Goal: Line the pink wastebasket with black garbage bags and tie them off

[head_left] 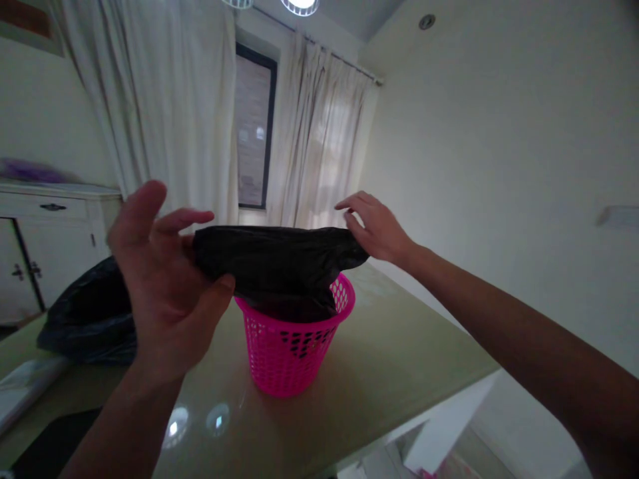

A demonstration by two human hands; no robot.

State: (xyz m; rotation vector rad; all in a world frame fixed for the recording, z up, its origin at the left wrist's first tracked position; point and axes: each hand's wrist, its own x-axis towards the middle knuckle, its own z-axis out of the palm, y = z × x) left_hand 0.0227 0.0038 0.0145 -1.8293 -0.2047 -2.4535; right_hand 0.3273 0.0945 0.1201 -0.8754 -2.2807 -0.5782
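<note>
One black bag (279,259) is stretched wide above a pink basket (287,356), with its low part inside. The left hand (167,286), fingers spread, holds the bag's left end. The right hand (377,226) holds the right end. The basket stands on a shiny table (399,339). Another dark bag (70,336) lies to the left.
</note>
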